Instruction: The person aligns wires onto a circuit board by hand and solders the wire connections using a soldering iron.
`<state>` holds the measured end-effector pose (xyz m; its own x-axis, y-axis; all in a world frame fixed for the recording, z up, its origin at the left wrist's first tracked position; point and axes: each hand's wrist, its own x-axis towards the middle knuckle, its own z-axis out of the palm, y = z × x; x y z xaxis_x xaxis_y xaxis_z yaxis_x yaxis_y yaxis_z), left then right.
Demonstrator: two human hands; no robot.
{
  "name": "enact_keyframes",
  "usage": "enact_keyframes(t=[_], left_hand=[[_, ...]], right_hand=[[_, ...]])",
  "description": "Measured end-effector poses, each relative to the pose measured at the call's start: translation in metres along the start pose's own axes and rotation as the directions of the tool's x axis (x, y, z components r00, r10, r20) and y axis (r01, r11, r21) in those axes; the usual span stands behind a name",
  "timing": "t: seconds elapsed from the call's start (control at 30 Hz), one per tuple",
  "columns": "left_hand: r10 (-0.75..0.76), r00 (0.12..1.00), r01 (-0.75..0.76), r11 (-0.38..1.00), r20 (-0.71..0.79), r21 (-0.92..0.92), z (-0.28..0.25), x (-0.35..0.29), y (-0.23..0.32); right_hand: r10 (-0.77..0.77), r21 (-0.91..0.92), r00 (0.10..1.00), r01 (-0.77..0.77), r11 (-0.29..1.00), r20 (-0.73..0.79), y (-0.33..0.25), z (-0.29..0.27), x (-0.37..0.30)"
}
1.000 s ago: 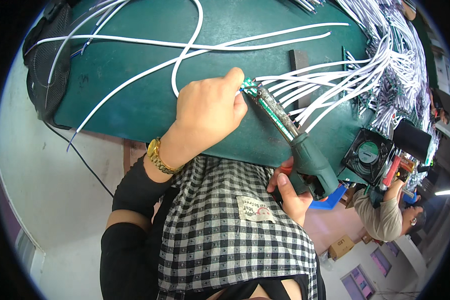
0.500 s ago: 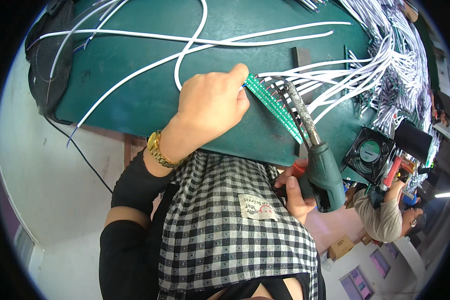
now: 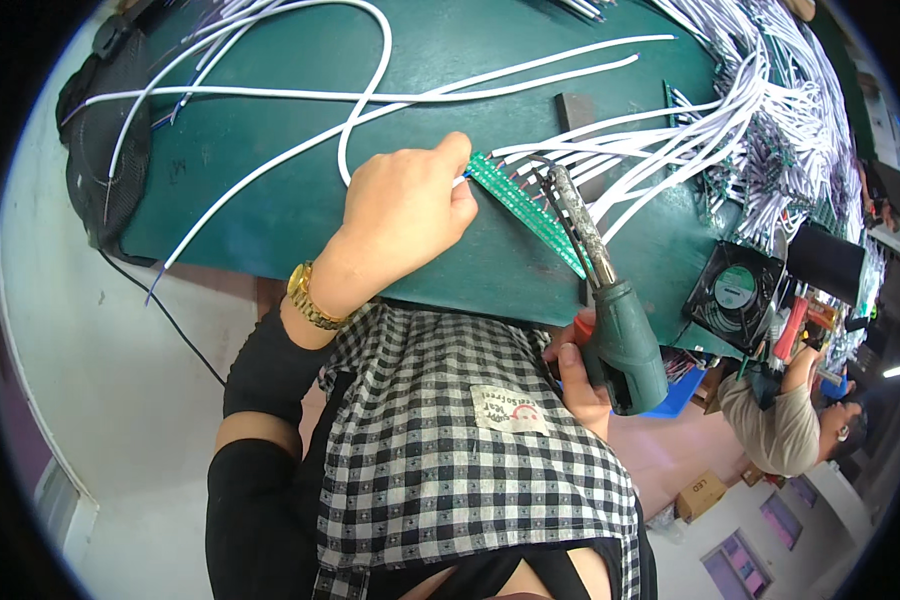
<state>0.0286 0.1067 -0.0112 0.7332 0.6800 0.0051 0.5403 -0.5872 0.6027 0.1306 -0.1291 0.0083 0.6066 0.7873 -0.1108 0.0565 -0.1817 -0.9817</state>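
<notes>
We see cream patch point(image 3: 500, 408) on checked apron point(image 3: 450, 480), dark-lettered, with smile; cardboard box point(image 3: 700, 499) with black capitals; round green label point(image 3: 734, 288) on black fan point(image 3: 718, 325), print too small for us.

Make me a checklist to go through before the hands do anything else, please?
1. Soldering gun gripped by the right hand: ok.
2. White cable pinched by the left hand, beside one end of the green circuit board: ok.
3. Left hand apart from the metal barrel: ok.
4. Barrel hot: cannot tell.
5. Green table free of loose cables: not ok, several lie across it.
</notes>
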Motion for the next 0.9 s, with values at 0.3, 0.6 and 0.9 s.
enact_keyframes(t=[0.3, 0.6, 0.9], left_hand=[[0.126, 0.991, -0.130, 0.973, 0.034, 0.190, -0.013, -0.002, 0.014], [0.360, 0.924, -0.378, 0.911, 0.132, 0.165, 0.019, 0.174, 0.050], [0.432, 0.863, -0.468, 0.878, -0.262, -0.095, 0.009, 0.170, 0.058]], right_hand=[[-0.063, -0.013, 0.992, 0.062, 0.998, -0.109, 0.027, -0.026, -0.009], [-0.131, 0.015, 0.950, 0.141, 0.990, -0.283, 0.035, -0.026, -0.028], [-0.099, 0.184, 0.929, 0.174, 0.967, -0.357, 0.037, -0.022, -0.038]])
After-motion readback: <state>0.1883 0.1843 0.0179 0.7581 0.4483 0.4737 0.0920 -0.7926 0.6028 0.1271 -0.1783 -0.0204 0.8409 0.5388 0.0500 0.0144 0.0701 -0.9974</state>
